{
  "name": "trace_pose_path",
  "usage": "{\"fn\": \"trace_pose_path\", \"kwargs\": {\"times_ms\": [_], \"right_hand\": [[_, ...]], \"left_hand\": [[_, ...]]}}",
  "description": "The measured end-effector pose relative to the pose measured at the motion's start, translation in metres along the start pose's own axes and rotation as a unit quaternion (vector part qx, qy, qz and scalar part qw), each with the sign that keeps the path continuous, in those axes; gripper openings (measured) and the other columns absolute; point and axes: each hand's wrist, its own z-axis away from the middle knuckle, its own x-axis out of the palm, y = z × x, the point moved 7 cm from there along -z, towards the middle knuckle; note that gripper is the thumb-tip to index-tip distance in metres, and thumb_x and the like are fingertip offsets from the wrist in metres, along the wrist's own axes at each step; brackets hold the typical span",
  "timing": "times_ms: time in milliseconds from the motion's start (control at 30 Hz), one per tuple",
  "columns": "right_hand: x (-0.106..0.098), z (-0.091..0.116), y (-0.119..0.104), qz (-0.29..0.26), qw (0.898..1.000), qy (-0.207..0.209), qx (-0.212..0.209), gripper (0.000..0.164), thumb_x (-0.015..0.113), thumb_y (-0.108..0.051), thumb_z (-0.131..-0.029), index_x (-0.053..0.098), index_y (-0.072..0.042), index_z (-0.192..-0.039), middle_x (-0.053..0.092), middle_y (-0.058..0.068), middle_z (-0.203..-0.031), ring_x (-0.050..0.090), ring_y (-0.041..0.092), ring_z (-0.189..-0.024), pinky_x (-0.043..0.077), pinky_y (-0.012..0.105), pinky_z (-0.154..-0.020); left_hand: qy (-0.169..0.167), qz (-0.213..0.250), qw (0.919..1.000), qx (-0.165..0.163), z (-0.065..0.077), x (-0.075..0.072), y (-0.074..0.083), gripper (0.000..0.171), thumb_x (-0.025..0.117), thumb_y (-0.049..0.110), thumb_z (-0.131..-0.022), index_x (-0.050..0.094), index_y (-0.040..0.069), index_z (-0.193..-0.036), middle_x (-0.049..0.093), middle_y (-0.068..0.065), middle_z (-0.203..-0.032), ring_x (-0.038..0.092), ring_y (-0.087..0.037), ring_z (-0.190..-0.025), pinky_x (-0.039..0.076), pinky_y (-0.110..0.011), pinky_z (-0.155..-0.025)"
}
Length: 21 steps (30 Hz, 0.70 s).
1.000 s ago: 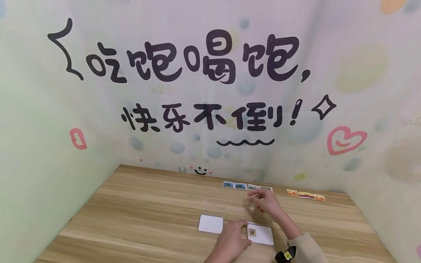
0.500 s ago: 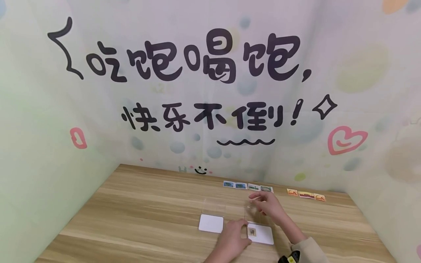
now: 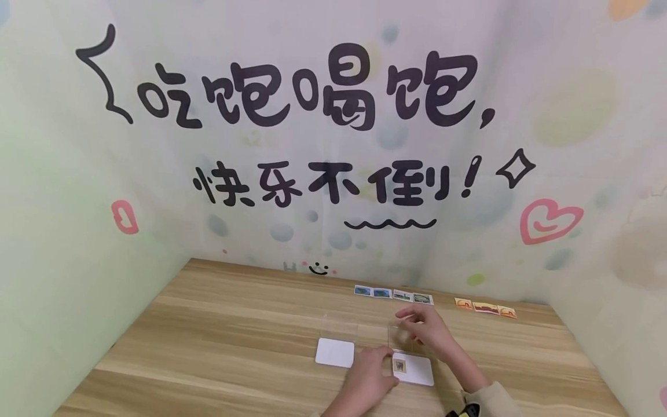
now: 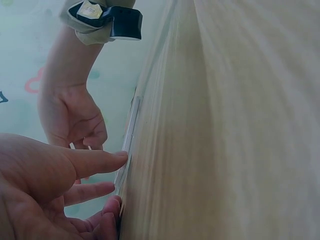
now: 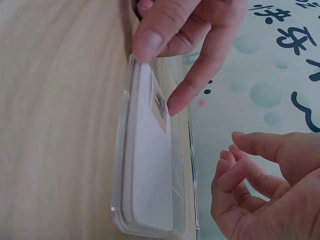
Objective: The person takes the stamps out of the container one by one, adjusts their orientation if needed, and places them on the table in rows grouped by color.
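A clear plastic case with a white insert lies on the table with its transparent lid tipped back. On the insert's left side sits a small brownish stamp. My left hand holds the case's left side, thumb at the near corner and index finger at the far one; in the right wrist view that index fingertip comes close to the stamp. Above the lid hovers my right hand, fingers loosely bent. No object shows between its fingertips in the right wrist view.
Left of my left hand lies a second case with a white insert, lid back. Toward the wall are a row of blue and green stamps and a row of orange and yellow stamps. A printed cloth wall rises behind.
My right hand has drawn back slightly toward me and right, uncovering the green stamps at the back. My left hand and both cases stay in place.
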Motion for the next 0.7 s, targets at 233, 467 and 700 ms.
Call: {"fn": "trace_pose_path", "kwargs": {"times_ms": [233, 467, 700], "right_hand": [[0.002, 0.003, 0.004, 0.001, 1.0, 0.001, 0.016, 0.021, 0.073, -0.007, -0.098, 0.071, 0.007, -0.113, 0.065, 0.007, -0.087, 0.055, 0.019, -0.065, 0.044, 0.028, -0.054], [0.001, 0.008, 0.004, 0.003, 1.0, 0.006, 0.012, 0.021, 0.074, -0.006, -0.096, 0.072, 0.008, -0.112, 0.066, 0.005, -0.086, 0.054, 0.019, -0.064, 0.046, 0.029, -0.054], [0.001, 0.013, 0.004, -0.011, 1.0, 0.0, 0.007, 0.022, 0.074, -0.005, -0.095, 0.071, 0.01, -0.112, 0.066, 0.006, -0.085, 0.053, 0.016, -0.061, 0.044, 0.026, -0.052]], "left_hand": [[0.002, 0.003, 1.0, 0.002, 0.0, -0.002, 0.001, 0.043, 0.089, 0.01, -0.08, 0.073, 0.002, -0.119, 0.072, -0.016, -0.112, 0.067, -0.038, -0.109, 0.057, -0.054, -0.091], [0.006, -0.001, 1.0, 0.008, 0.002, -0.002, 0.002, 0.043, 0.089, 0.009, -0.079, 0.073, 0.0, -0.118, 0.072, -0.016, -0.111, 0.066, -0.037, -0.109, 0.057, -0.052, -0.092], [0.006, -0.002, 1.0, 0.002, 0.002, -0.002, 0.002, 0.044, 0.089, 0.009, -0.079, 0.073, 0.001, -0.119, 0.072, -0.016, -0.112, 0.066, -0.037, -0.11, 0.056, -0.053, -0.093]]}}
